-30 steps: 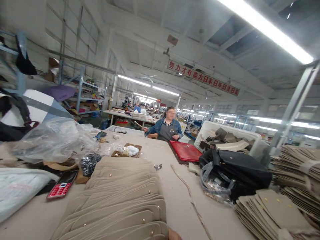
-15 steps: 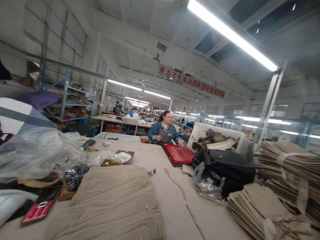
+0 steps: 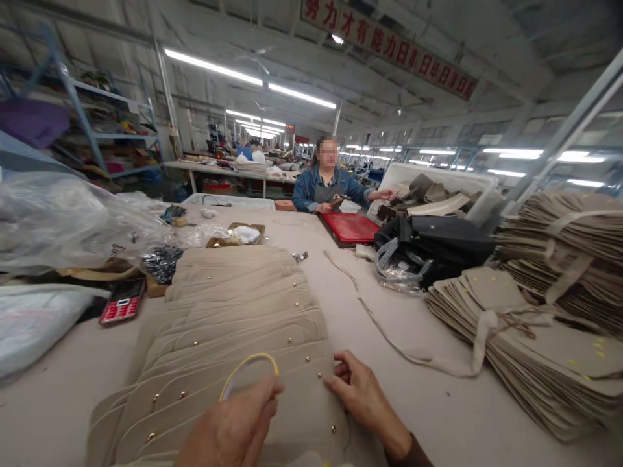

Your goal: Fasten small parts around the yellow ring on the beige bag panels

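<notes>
Left hand (image 3: 231,428): low in view, fingers pinched together on a thin yellow loop (image 3: 249,371), which arcs up from the fingertips over the topmost beige piece. Right hand (image 3: 363,395): fingers curled and resting on the right edge of the same piece, clamped on nothing that can be made out; just beside the left hand, not touching it.

Beige flat pieces (image 3: 238,318): overlapping row, fanned away from the hands along the table (image 3: 58,402), each bearing small brass studs near its edge.

Red calculator (image 3: 121,301): flat on the table, left of the row. Dark packet (image 3: 160,261) just behind it, below crumpled clear plastic sheeting (image 3: 58,224). White bag (image 3: 34,321) at the left edge.

Loose beige strip (image 3: 379,324): trailing across the table to the right of the row, reaching a tied bundle of beige pieces (image 3: 525,337). Taller stacks (image 3: 564,253) behind that bundle.

Black bag (image 3: 438,243): beyond the bundle, with clear plastic at its front. White bin (image 3: 438,178) behind it, holding brown and beige parts.

Red tray (image 3: 351,227): far end of the table, in front of a person in a denim jacket (image 3: 326,185), one arm stretched toward the bin.

Metal shelving (image 3: 92,123): left background. Red banner (image 3: 389,48) overhead.
</notes>
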`<action>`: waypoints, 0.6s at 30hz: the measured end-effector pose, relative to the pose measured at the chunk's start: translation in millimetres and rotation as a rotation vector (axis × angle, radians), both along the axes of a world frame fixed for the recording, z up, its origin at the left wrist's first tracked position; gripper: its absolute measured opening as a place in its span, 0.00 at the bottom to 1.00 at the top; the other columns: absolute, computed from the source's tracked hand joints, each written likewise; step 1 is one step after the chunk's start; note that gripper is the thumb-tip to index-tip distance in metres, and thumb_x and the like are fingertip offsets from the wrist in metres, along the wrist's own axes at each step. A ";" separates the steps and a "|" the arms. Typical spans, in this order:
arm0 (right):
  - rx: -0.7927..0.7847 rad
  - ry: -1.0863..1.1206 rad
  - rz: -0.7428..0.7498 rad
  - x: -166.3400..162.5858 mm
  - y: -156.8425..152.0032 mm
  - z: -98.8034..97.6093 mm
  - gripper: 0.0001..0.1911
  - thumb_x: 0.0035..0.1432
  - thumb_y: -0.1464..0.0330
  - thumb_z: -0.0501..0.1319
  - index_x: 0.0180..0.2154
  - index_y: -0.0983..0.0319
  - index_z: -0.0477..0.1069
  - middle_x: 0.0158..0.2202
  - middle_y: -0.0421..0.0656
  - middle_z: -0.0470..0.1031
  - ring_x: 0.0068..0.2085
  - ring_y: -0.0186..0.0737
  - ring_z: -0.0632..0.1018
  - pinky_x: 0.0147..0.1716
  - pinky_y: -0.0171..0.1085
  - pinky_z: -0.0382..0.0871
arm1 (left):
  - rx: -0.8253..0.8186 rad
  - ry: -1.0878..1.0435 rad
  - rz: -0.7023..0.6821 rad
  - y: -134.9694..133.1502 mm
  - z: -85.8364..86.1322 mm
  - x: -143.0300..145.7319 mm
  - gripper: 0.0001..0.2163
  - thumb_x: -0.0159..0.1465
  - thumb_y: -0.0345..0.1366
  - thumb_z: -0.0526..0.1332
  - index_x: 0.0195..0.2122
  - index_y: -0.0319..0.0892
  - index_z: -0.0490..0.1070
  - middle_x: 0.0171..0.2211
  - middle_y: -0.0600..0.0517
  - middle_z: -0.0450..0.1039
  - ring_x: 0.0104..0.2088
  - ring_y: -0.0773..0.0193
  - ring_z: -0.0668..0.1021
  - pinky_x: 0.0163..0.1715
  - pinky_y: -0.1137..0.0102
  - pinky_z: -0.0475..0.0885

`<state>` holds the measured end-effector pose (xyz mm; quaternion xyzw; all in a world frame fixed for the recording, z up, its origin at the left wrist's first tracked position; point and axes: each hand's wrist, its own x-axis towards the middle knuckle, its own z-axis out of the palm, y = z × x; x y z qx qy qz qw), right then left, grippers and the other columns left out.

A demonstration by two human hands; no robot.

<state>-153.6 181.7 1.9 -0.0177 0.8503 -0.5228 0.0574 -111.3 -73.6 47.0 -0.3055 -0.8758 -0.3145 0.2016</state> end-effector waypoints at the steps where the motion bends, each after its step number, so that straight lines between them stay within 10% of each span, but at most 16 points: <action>1: -0.004 0.000 -0.009 0.6 2.5 0.2 0.16 0.55 0.66 0.60 0.45 0.64 0.70 0.32 0.40 0.74 0.31 0.36 0.76 0.29 0.32 0.68 | 0.008 -0.039 -0.011 6.2 4.4 -1.0 0.07 0.69 0.34 0.50 0.46 0.49 0.62 0.30 0.59 0.77 0.28 0.69 0.80 0.27 0.81 0.71; 7: 0.046 0.161 -0.115 7.9 7.6 24.0 0.14 0.59 0.63 0.58 0.43 0.64 0.74 0.30 0.42 0.76 0.31 0.37 0.76 0.32 0.34 0.68 | 0.132 -0.130 -0.105 35.2 -6.9 -16.2 0.09 0.70 0.31 0.47 0.48 0.48 0.61 0.27 0.59 0.73 0.26 0.72 0.78 0.27 0.82 0.70; 18: 0.008 0.422 0.303 28.6 -31.1 48.0 0.07 0.59 0.73 0.59 0.39 0.62 0.73 0.33 0.43 0.76 0.34 0.36 0.75 0.36 0.32 0.69 | -0.024 -0.092 -0.088 36.5 -22.3 -9.3 0.16 0.72 0.34 0.43 0.59 0.41 0.50 0.35 0.51 0.80 0.28 0.65 0.82 0.23 0.76 0.72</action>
